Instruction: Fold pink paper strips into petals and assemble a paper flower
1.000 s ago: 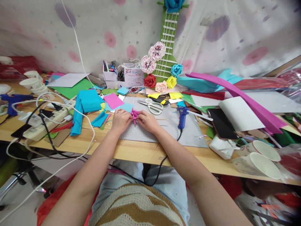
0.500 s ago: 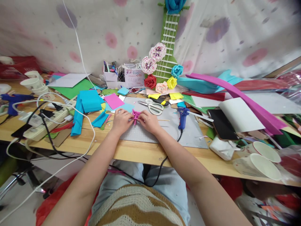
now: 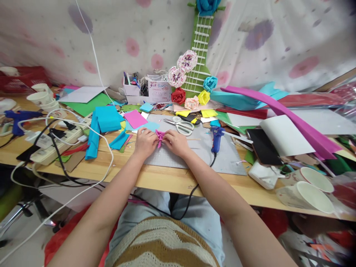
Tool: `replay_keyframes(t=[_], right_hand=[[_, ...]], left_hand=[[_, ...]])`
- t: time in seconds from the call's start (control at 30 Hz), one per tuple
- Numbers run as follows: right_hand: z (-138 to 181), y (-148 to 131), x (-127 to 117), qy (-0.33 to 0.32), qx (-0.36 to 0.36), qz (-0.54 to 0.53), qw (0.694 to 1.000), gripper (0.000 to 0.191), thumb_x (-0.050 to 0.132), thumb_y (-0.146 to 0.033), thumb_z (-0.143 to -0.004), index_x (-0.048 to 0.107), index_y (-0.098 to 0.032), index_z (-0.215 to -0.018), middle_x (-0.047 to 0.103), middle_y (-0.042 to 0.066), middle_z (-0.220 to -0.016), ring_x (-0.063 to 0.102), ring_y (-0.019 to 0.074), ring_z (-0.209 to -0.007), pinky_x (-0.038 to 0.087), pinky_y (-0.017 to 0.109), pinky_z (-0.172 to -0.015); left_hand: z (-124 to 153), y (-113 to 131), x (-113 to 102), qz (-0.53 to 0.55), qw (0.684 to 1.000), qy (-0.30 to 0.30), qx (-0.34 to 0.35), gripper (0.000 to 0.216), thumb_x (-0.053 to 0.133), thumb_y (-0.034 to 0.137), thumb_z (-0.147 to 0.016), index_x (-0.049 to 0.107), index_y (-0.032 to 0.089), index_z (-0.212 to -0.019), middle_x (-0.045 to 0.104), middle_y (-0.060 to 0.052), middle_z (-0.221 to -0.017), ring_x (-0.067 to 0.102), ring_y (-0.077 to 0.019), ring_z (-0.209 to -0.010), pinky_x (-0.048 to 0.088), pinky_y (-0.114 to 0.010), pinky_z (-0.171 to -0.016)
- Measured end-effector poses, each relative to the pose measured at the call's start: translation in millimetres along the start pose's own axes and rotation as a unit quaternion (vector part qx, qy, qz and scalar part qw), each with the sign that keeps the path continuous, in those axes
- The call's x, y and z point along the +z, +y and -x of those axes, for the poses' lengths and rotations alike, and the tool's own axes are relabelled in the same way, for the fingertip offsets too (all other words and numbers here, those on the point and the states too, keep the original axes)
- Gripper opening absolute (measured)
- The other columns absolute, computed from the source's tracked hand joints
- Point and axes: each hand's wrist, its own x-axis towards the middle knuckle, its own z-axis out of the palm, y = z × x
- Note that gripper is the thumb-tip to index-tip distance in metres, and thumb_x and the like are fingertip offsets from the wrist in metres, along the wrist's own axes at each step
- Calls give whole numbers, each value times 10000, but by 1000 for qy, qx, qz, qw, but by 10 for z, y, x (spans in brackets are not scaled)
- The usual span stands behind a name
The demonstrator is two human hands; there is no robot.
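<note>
A small folded pink paper piece (image 3: 160,136) sits between my two hands over the grey cutting mat (image 3: 194,155). My left hand (image 3: 144,142) pinches its left side with closed fingers. My right hand (image 3: 175,142) pinches its right side the same way. Both hands rest on the mat near the table's front edge. Just beyond them lie a pair of scissors (image 3: 180,125) and a blue glue gun (image 3: 216,138) with its black cord running off the table.
Blue paper sheets (image 3: 103,120) and a power strip (image 3: 52,142) with cables lie left. Paper flowers (image 3: 185,89) and a green paper guitar (image 3: 200,44) stand behind. A phone (image 3: 261,146), purple paper strip (image 3: 289,118) and paper cups (image 3: 311,185) are right.
My fingers have shifted slightly on the pink paper piece, which stays between both hands. The view has drifted a little; nothing else moved.
</note>
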Motion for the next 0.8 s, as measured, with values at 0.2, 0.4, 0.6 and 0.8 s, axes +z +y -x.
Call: replay_keyframes(t=[0.2, 0.4, 0.6, 0.8], right_hand=[[-3, -12, -4, -2, 11, 8, 1000, 181, 464, -291, -881, 598, -183, -935, 591, 70, -1005, 528, 162, -872, 372, 258, -654], [-2, 18, 37, 19, 56, -15, 998, 164, 483, -286, -875, 605, -179, -900, 593, 65, -968, 534, 153, -850, 370, 244, -641], [-8, 27, 59, 54, 126, -27, 990, 148, 504, -296, -865, 606, -189, -872, 595, 47, -957, 549, 155, -840, 368, 247, -617], [-10, -32, 48, 65, 131, -42, 988, 144, 507, -297, -861, 611, -198, -865, 594, 43, -956, 550, 157, -848, 384, 251, -657]], left_hand=[[-2, -14, 32, 4, 1000, -11, 5, 220, 480, 255, -835, 622, 230, -669, 685, -13, -730, 541, -187, -792, 296, -437, -934], [-3, 66, -21, 28, 997, 39, -65, 104, 537, 269, -765, 611, 218, -817, 665, -42, -858, 536, -220, -886, 308, -420, -888], [-29, 244, 53, 16, 992, 38, -122, 189, 551, 373, -756, 565, 188, -795, 637, -41, -764, 563, -205, -767, 353, -348, -754], [-22, 235, 153, -39, 988, 3, -147, 203, 540, 383, -792, 627, 201, -765, 663, -68, -732, 584, -238, -777, 344, -355, -694]])
